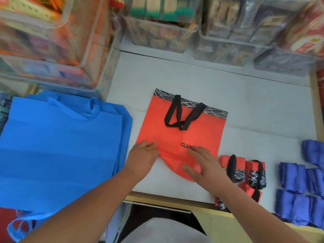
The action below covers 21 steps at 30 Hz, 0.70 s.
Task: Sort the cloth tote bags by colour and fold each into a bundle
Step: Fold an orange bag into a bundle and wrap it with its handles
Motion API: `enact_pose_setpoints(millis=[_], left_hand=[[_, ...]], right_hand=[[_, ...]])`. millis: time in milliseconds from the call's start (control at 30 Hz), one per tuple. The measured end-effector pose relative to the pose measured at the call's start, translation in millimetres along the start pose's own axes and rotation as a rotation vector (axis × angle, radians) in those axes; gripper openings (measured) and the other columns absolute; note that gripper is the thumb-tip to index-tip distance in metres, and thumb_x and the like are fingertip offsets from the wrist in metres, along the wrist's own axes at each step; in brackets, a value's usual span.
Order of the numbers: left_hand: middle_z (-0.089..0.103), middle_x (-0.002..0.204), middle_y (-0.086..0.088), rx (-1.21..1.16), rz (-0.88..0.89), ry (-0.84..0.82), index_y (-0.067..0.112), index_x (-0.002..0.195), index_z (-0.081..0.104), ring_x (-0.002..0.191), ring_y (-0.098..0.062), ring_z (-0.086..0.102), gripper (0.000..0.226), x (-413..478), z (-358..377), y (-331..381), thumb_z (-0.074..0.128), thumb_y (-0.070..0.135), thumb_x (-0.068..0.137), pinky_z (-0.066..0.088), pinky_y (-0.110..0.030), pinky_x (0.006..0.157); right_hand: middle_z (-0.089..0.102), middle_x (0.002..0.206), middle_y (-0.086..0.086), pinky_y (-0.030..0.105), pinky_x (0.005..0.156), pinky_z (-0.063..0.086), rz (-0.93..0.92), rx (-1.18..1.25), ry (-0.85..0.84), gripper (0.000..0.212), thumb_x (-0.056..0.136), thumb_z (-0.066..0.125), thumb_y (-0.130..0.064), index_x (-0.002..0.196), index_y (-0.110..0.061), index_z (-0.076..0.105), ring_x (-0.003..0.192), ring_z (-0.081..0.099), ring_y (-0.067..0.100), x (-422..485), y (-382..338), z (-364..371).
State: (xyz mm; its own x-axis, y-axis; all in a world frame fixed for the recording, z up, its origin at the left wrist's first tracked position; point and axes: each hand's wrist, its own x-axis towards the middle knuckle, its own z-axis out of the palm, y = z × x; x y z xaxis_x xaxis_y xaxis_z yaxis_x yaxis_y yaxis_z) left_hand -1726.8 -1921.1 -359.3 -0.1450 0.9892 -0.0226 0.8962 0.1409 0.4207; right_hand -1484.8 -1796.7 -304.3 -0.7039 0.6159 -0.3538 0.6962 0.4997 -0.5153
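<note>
Here the red bag (177, 137) lay at the front edge of the worktop (245, 106). The left hand (143, 155) pinched its corner; the right hand (205, 163) pressed it, fingers straight.

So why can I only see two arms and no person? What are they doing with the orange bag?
The camera sits on the person's head and looks down, so you see only their arms. There is no machine here, and just one picture. On the white table lies an orange bag with black handles. The left hand holds its near edge and the right hand lies flat on it, as if beginning a fold. Left of it is a pile of flat blue bags. On the right are orange bundles and blue bundles, already folded. Clear boxes stand at the back.
</note>
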Motion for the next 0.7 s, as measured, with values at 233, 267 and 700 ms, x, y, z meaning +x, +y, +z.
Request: enact_pose_setpoints(millis=[233,267,700], left_hand=[[0.062,0.073,0.013,-0.077,0.053,-0.044,0.026,0.081,0.065,0.074,-0.012,0.051,0.044,-12.3,-71.6,12.3,0.038,0.055,0.101,0.042,-0.029,0.06],[0.061,0.072,0.013,-0.079,0.064,-0.047,0.027,0.079,0.063,0.073,-0.011,0.051,0.042,-19.0,-77.8,15.2,0.039,0.055,0.101,0.039,-0.028,0.058],[0.02,0.167,0.001,-0.27,-0.236,-0.524,0.022,0.105,0.074,0.155,-0.013,0.008,0.03,-65.5,-37.0,6.1,0.054,0.045,0.102,0.005,-0.023,0.123]], right_hand=[[0.057,0.145,-0.002,0.048,0.112,0.042,-0.186,-0.183,0.168,0.094,0.067,0.065,-0.084,0.141,-0.027,0.058,0.134,0.052,0.022,-25.3,-10.1,-41.9],[0.055,0.148,-0.003,0.049,0.112,0.042,-0.211,-0.224,0.12,0.098,0.065,0.067,-0.084,0.145,-0.029,0.053,0.136,0.051,0.022,-31.1,-10.7,-43.9],[0.017,0.168,0.005,0.051,0.115,0.038,-0.078,-0.245,0.017,0.08,0.089,0.069,-0.028,0.157,-0.04,0.029,0.152,0.019,0.032,73.9,-8.8,-12.2]])
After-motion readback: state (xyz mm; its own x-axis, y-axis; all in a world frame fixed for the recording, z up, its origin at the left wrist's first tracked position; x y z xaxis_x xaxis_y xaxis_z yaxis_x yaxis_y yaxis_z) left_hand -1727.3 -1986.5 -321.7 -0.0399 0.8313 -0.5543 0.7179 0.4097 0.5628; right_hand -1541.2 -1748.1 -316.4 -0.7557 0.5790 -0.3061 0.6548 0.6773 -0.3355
